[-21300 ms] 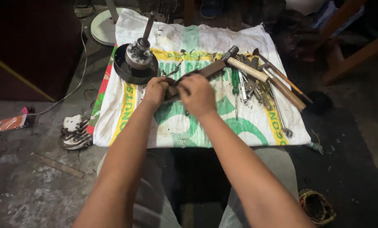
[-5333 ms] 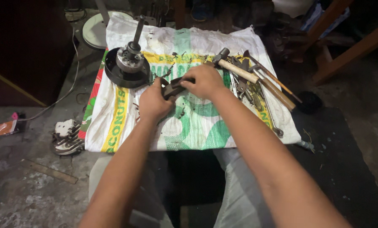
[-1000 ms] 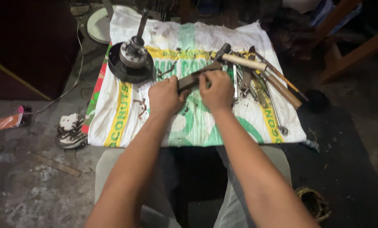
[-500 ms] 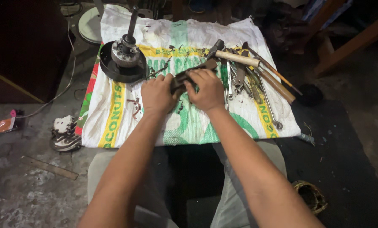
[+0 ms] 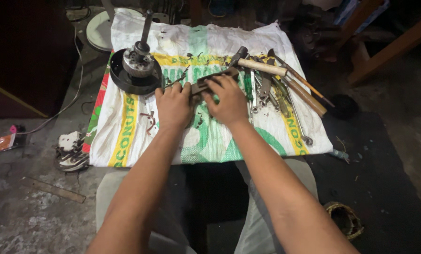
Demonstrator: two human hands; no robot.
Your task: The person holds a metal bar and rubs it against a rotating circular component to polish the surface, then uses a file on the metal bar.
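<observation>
Holding a dark metal bar [image 5: 209, 81] flat on the sack [image 5: 125, 127], left hand [image 5: 173, 104] & right hand [image 5: 228, 99] both grip it, prob. to steady it. Hammer [image 5: 262, 67] just past right hand.

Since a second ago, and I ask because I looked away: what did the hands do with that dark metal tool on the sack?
Little changed. Both hands stayed on the dark metal tool: the left hand at its near end, the right hand over its middle. They shifted only slightly on the white printed sack. Nothing was let go. The round motor part with its shaft and the wooden-handled hammers lie as before.
</observation>
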